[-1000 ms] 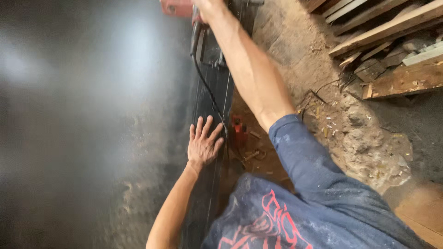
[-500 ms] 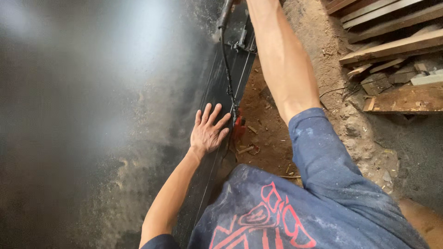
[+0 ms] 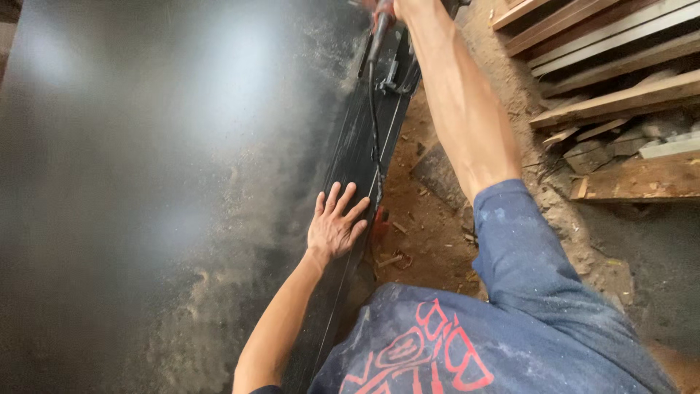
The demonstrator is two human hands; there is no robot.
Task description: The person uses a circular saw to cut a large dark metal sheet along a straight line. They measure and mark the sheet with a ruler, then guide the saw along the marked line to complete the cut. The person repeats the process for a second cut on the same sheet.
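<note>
My left hand (image 3: 335,226) lies flat, fingers spread, on a narrow dark strip (image 3: 357,153) along the right edge of a large dark sheet (image 3: 146,146). My right arm stretches far up the strip. My right hand (image 3: 412,6) sits at the top edge of the view, gripping a red power tool (image 3: 380,9) that is mostly cut off. A black cable (image 3: 373,109) runs from the tool down the strip toward my left hand.
Sawdust (image 3: 219,292) is scattered over the sheet near its cut edge. To the right is a dirt floor (image 3: 430,241) with wood scraps, and a small red object (image 3: 379,219) lies by the strip. Stacked wooden planks (image 3: 620,66) lie at the upper right.
My right arm and the red tool have shifted farther up along the strip, nearly out of view. My left hand stays flat on the strip.
</note>
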